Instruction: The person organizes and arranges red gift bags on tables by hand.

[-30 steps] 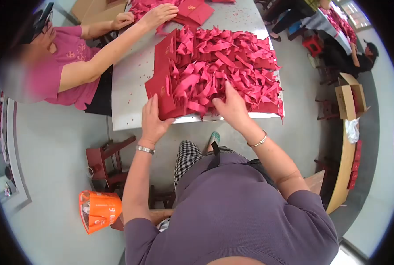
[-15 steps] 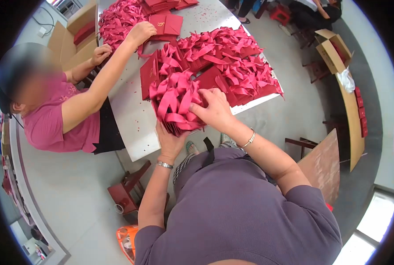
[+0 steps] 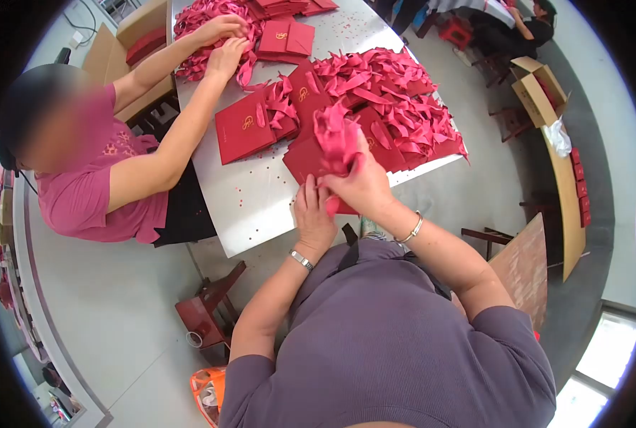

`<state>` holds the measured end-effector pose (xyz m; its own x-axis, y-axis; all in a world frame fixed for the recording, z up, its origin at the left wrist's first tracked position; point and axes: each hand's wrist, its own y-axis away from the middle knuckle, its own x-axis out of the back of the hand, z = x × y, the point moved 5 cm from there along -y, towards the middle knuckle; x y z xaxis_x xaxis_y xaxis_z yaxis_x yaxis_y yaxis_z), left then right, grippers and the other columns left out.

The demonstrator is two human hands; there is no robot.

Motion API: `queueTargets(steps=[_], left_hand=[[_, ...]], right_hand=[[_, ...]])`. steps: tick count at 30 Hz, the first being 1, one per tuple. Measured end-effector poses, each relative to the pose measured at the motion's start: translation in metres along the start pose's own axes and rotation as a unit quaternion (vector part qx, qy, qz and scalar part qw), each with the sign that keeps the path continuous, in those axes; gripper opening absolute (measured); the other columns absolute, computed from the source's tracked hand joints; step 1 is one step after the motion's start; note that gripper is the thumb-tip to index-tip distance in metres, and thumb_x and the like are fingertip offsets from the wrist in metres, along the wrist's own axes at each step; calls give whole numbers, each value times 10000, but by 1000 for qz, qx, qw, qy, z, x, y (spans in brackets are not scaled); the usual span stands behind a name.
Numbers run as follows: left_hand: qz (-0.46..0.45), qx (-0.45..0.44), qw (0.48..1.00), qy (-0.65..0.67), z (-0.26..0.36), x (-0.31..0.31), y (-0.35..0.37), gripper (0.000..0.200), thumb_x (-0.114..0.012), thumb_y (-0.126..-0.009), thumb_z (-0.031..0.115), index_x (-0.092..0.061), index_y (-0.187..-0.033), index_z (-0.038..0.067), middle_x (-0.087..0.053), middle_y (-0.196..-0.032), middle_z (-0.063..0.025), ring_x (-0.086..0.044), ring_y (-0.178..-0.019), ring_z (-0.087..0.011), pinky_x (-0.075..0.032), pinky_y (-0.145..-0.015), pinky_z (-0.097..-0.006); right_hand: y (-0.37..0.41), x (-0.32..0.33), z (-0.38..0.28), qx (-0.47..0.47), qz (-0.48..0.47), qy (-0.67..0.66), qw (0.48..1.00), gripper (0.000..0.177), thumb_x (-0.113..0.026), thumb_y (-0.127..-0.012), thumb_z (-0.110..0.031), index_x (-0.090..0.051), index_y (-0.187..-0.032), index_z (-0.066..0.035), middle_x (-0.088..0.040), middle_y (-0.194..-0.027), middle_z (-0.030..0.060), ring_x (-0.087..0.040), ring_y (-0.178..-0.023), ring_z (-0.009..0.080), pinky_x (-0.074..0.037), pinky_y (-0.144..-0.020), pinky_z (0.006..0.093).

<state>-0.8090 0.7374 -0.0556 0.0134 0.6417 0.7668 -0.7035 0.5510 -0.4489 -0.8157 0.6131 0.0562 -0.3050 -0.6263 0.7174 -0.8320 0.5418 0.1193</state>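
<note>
A bundle of dark red paper gift bags [image 3: 305, 160] with pink ribbon handles [image 3: 336, 132] is in my hands at the near edge of the table. My right hand [image 3: 364, 187] closes round the ribbon side of the bundle, thumb toward the left. Against the lower edge of the bags, my left hand [image 3: 314, 217] grips with its fingertips; its thumb is hidden. A short pink ribbon end [image 3: 332, 207] shows between the two hands. Just left lies another small stack of red bags [image 3: 245, 127] with a gold emblem on top.
More ribboned bags [image 3: 411, 128] are heaped on the metal table [image 3: 229, 221] beyond my hands. At left, a co-worker in a pink shirt [image 3: 136, 160] handles ribbons by a red bag stack [image 3: 286, 41]. A wooden stool [image 3: 207, 310] stands below; an open carton [image 3: 539, 89] is at right.
The bundle has turned from ribbons-up to lying flatter, its red faces showing. My left hand has shifted right, from beneath the bundle to its lower edge. The co-worker's hands have come together.
</note>
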Motion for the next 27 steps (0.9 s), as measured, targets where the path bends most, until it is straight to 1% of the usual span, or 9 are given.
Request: queueTargets(steps=[2,3,5,8,12,14,18,24,27], left_hand=[[-44,-13,998,-36,9,9,-8,571,-615,-727,149,-458,-1264,36,-356,-1360,-182,-384,-1175,-367,-340,-941,-482],[-74,-11,997,0,13,19,-13,605,-649,-710,175,-458,-1267,34,-352,-1368,-174,-377,-1179,-364,-325,-966,-470],[-79,-30,989,125,13,43,-17,660,-682,-684,204,-452,-1279,37,-360,-1361,-184,-384,-1180,-363,-307,-993,-457],[4,33,978,204,-16,74,-34,743,-701,-735,341,-399,-1324,5,-360,-1360,-235,-358,-1239,-380,-272,-1034,-468],[-113,9,971,212,-25,103,-90,1047,-813,-619,410,-253,-1391,-23,-360,-1391,-192,-323,-1312,-307,-269,-1071,-369],[-335,83,768,539,-7,100,-97,1043,-812,-613,395,-253,-1383,-32,-377,-1362,-195,-368,-1279,-287,-295,-1054,-387],[-306,95,840,438,21,104,-76,1016,-836,-598,263,-244,-1376,-15,-426,-1323,-152,-402,-1245,-235,-311,-1046,-349],[-197,240,713,628,-1,58,-47,656,-743,-747,177,-401,-1279,4,-522,-1227,-87,-508,-1118,-182,-391,-972,-328],[-181,287,616,711,-12,48,-33,451,-644,-832,126,-461,-1231,22,-573,-1155,-69,-552,-1058,-178,-431,-931,-333]], right_hand=[[-8,-1,12,47,74,-4,996,798,-707,-667,-377,-393,-1280,26,-616,-928,266,-625,-850,377,-506,-735,423],[-10,-3,27,-87,-50,116,988,482,-709,-687,-348,-613,-982,21,-626,-755,242,-634,-755,373,-505,-664,423],[-6,1,38,-41,21,13,999,352,-718,-690,-327,-649,-759,11,-613,-658,213,-630,-688,374,-498,-611,416],[10,20,30,85,8,-66,994,373,-719,-669,-102,-603,-1005,13,-655,-925,146,-620,-824,181,-490,-750,333],[28,56,-5,190,-129,-114,967,810,-719,-634,-43,-349,-1352,-4,-534,-1237,123,-496,-1125,176,-377,-990,313],[26,71,-17,198,-173,-132,956,820,-729,-616,-71,-363,-1349,-21,-564,-1185,138,-542,-1063,207,-410,-945,323],[22,86,-34,237,-231,-2,944,867,-745,-591,-193,-365,-1359,-66,-584,-1141,173,-582,-995,337,-449,-888,364],[12,65,-32,225,-198,83,950,895,-713,-666,-385,-315,-1349,35,-480,-1231,264,-522,-1092,385,-425,-928,394],[-14,66,-16,158,-272,-202,928,742,-649,-831,-336,-289,-1387,-2,-441,-1313,134,-466,-1121,149,-391,-957,298]])
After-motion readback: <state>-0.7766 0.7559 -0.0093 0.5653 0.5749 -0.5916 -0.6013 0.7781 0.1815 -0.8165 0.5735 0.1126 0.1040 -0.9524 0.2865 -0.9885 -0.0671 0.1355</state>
